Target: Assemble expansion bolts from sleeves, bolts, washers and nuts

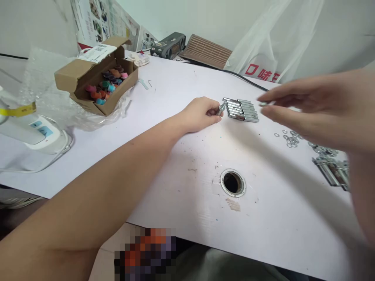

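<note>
My left hand (202, 113) rests on the white table (181, 156), its fingers closed around a small chrome metal part (221, 109). That part's tip touches the left end of a neat row of several chrome parts (242, 110). My right hand (295, 103) hovers just right of the row, fingers pinched on a tiny ring-like piece (263, 104), blurred by motion. Small metal rings (291, 139) lie scattered below the right hand. More chrome parts (332, 171) lie at the right edge, partly hidden by my right forearm.
An open cardboard box (96, 80) of coloured caps sits on clear plastic at the back left. A round cable hole (233, 182) is in the table's middle. A white device (32, 130) stands far left. A black cable (234, 74) and plastic bag (272, 43) lie behind.
</note>
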Demonstrator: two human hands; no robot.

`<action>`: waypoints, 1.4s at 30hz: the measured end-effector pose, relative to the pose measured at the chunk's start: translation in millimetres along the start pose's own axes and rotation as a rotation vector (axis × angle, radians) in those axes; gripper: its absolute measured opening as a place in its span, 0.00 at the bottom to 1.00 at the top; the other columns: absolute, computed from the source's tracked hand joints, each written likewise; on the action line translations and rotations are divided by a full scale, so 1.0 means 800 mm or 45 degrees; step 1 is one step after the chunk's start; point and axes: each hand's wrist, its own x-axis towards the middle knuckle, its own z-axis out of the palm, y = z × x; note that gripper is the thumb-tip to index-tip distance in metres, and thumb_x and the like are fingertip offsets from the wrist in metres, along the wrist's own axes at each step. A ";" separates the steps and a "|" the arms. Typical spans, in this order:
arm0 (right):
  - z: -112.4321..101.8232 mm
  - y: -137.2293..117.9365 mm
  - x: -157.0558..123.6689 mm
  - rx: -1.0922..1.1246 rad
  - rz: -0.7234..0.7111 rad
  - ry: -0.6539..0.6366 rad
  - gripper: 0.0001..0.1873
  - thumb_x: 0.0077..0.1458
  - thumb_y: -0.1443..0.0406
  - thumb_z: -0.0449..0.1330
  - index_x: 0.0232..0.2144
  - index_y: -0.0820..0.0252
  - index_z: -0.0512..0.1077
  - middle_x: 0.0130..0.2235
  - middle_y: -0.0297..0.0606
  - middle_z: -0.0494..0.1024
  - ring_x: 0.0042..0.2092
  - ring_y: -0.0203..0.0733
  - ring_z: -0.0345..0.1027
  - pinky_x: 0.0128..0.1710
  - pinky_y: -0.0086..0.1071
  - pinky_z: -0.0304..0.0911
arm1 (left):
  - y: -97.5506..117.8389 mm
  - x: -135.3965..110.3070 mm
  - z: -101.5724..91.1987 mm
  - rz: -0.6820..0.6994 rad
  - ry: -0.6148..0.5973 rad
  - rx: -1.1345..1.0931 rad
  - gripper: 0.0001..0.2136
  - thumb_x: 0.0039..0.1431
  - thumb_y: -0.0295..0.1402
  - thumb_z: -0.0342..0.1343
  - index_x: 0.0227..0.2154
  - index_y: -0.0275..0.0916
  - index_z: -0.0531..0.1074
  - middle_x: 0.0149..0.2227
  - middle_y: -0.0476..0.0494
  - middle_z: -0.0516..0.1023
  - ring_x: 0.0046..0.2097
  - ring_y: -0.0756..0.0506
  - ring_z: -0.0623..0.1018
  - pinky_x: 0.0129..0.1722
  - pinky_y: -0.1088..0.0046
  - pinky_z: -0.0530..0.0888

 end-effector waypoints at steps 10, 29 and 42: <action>0.068 -0.023 0.042 0.106 -0.070 -0.091 0.14 0.63 0.70 0.64 0.48 0.54 0.85 0.44 0.41 0.86 0.43 0.50 0.81 0.52 0.48 0.79 | 0.005 0.001 -0.004 0.011 -0.072 -0.074 0.02 0.61 0.26 0.63 0.33 0.36 0.80 0.27 0.53 0.71 0.32 0.51 0.68 0.38 0.68 0.64; 0.074 -0.020 0.060 0.034 -0.155 -0.161 0.06 0.61 0.60 0.67 0.40 0.48 0.85 0.43 0.41 0.86 0.44 0.56 0.80 0.52 0.59 0.76 | 0.004 -0.001 -0.003 0.022 -0.039 -0.031 0.04 0.58 0.31 0.63 0.35 0.38 0.82 0.27 0.52 0.74 0.32 0.50 0.70 0.39 0.68 0.69; 0.077 -0.017 0.059 -0.049 -0.171 -0.165 0.03 0.62 0.60 0.66 0.36 0.50 0.80 0.44 0.43 0.85 0.45 0.58 0.79 0.51 0.57 0.74 | 0.004 -0.001 -0.002 0.027 -0.057 -0.029 0.05 0.59 0.31 0.62 0.35 0.39 0.82 0.26 0.53 0.69 0.31 0.50 0.65 0.37 0.67 0.64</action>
